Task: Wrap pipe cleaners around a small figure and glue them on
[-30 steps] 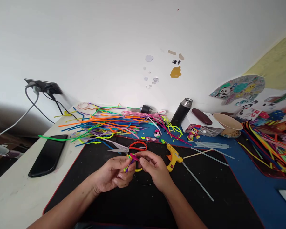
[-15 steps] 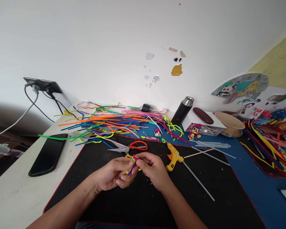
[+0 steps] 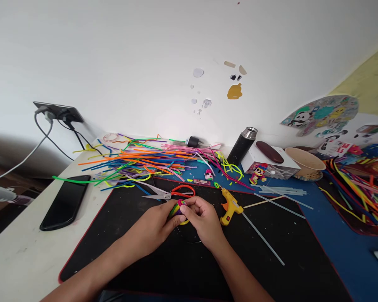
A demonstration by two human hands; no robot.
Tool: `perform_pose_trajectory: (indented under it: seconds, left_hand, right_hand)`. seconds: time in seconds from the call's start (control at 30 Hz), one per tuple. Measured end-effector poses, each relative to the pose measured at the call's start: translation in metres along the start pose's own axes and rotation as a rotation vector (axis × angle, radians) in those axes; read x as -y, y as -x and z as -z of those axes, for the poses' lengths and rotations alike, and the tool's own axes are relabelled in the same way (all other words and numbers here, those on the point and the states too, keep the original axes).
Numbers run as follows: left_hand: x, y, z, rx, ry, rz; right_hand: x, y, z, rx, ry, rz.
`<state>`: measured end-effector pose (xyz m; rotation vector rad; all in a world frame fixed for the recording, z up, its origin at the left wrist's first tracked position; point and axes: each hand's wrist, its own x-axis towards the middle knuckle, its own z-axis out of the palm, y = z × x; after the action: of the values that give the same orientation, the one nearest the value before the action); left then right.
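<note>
Both my hands meet over the black mat (image 3: 233,264) around a small figure of coiled pipe cleaners (image 3: 176,208) in magenta, green, yellow and purple. My left hand (image 3: 157,224) is closed about its left side, back of the hand turned up. With thumb and fingers my right hand (image 3: 203,218) pinches its magenta upper end. Much of the figure is hidden by the fingers. Just beyond lie scissors with red-orange handles (image 3: 182,191), blades pointing left. To the right of my right hand rests a yellow glue gun (image 3: 229,206) with a glue stick in its back.
A heap of pipe cleaners (image 3: 145,159) lies along the wall. A small finished doll (image 3: 258,174), a black flask (image 3: 242,147), a tissue box (image 3: 274,161) and a bowl (image 3: 305,159) stand at the back right. Loose glue sticks (image 3: 282,191) lie there. A phone (image 3: 64,203) is at left.
My left hand has rolled over, its back now up and covering more of the figure. The figure has turned slightly between my fingers, magenta end up. My right hand keeps its pinch.
</note>
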<state>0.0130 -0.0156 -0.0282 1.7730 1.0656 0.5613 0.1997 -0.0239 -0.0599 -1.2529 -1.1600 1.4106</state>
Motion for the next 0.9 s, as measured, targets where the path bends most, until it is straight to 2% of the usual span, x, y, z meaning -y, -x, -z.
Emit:
perform_pose_trajectory:
  seconds: [0.17,0.33,0.47,0.7,0.9]
  left_hand:
    - [0.004,-0.001,-0.006,-0.023,-0.202,0.037]
    - [0.011,-0.004,-0.008,-0.157,-0.331,-0.027]
    - [0.013,-0.007,-0.008,-0.231,-0.439,-0.082]
    - [0.014,-0.009,-0.008,-0.173,-0.698,-0.067]
    - [0.011,-0.008,-0.006,-0.096,-0.806,-0.078]
  right_hand:
    - [0.002,0.001,-0.001,-0.005,0.01,0.009]
    - [0.003,0.002,0.002,0.02,0.001,0.004]
    - [0.004,0.004,0.003,0.005,0.096,0.035]
    - [0.007,0.008,-0.001,-0.002,0.158,0.077]
    - [0.008,0.009,-0.002,0.002,0.188,0.078]
